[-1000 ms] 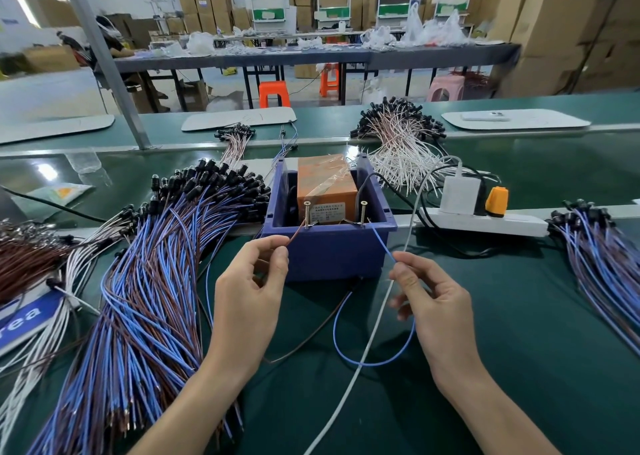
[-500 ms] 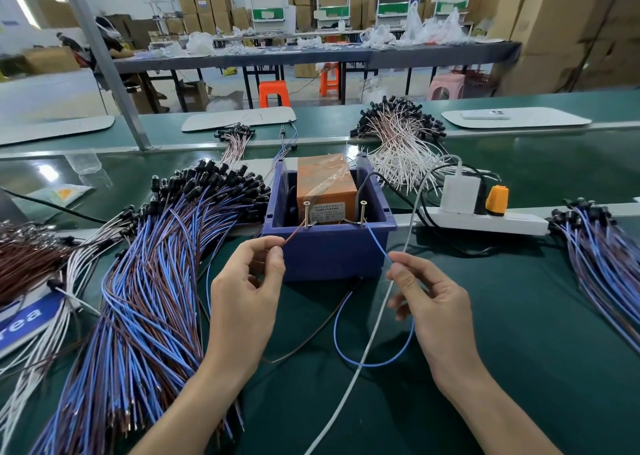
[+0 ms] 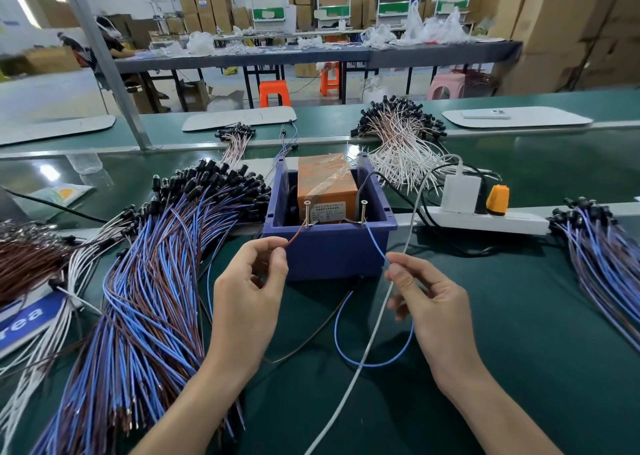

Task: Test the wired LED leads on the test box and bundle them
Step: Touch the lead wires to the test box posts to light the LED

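So, left hand (image 3: 247, 302) pinches the brown lead (image 3: 296, 234), right hand (image 3: 429, 302) pinches the blue lead (image 3: 375, 243), tips up at the 2 screws (image 3: 307, 214) on the test box (image 3: 332, 250) just beyond both hands. Keep both bare tips steady on metal, I'd say.

The left hand (image 3: 247, 302) and right hand (image 3: 429, 302) are bare, as are the left forearm (image 3: 194, 402) and right forearm (image 3: 485, 402) at the near edge. The fingers (image 3: 412, 264) are slim, with short, plain nails and lightly creased knuckles.
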`<state>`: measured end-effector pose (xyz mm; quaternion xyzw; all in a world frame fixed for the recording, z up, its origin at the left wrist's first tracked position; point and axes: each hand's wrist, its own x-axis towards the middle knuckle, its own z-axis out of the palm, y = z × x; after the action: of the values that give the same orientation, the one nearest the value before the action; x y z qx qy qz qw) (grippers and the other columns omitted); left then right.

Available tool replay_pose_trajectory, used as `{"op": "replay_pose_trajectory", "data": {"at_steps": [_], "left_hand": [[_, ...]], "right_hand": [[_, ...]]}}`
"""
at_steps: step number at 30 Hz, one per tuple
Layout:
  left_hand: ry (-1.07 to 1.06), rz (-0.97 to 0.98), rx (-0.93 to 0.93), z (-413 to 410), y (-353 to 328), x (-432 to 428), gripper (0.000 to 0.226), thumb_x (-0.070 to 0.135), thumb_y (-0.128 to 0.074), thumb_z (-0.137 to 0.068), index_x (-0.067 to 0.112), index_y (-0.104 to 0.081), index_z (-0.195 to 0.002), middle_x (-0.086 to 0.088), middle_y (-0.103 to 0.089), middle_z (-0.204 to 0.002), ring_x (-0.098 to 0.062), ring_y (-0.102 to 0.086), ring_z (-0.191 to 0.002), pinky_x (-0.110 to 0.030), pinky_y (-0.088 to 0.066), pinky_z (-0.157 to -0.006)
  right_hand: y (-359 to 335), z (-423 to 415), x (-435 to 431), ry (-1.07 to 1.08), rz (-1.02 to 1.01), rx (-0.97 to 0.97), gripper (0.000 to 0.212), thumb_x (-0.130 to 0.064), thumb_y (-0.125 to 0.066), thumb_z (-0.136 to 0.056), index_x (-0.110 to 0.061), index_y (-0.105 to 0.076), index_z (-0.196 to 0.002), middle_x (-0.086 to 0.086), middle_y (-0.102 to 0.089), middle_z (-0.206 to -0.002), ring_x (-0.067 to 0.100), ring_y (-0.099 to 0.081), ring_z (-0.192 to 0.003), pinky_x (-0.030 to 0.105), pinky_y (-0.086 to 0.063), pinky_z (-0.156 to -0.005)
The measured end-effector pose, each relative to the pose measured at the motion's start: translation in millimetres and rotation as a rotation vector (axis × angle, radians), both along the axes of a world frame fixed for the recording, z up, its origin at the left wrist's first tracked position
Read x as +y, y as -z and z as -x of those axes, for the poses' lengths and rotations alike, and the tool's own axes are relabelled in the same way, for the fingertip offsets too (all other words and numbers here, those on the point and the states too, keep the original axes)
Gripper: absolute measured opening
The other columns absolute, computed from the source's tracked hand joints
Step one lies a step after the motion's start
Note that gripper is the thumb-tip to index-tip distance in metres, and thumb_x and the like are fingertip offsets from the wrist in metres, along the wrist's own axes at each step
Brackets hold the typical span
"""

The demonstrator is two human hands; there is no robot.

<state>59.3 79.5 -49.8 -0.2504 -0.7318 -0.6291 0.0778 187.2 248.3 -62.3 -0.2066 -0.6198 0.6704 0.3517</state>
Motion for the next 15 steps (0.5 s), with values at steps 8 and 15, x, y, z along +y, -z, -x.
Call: {"op": "replay_pose_trajectory", "data": {"at_steps": [8, 15], "left_hand": [[-0.056, -0.005, 0.026, 0.9, -1.9, -1.9, 0.012, 0.023, -0.059, -0.099, 0.031, -0.068, -0.099, 0.012, -0.065, -0.078, -0.005, -0.051, -0.061, -0.017, -0.043, -0.057], [-0.050, 0.028, 0.040, -0.2, 0.0, 0.9, 0.012, 0.023, -0.059, -0.100, 0.031, -0.068, -0.102, 0.015, -0.065, -0.080, -0.005, -0.055, -0.066, -0.012, -0.042, -0.061]], "right_hand": [[1.1, -1.2, 2.7, 0.038, -0.004, 0.018, 0.020, -0.018, -0.070, -0.093, -0.036, -0.079, -0.095, -0.003, -0.075, -0.081, 0.010, -0.061, -0.055, 0.020, -0.049, -0.050], [0.7, -0.2, 2.6, 0.028, -0.015, 0.010, 0.021, -0.017, -0.070, -0.094, -0.037, -0.079, -0.094, -0.004, -0.075, -0.082, 0.009, -0.062, -0.056, 0.019, -0.050, -0.050]]}}
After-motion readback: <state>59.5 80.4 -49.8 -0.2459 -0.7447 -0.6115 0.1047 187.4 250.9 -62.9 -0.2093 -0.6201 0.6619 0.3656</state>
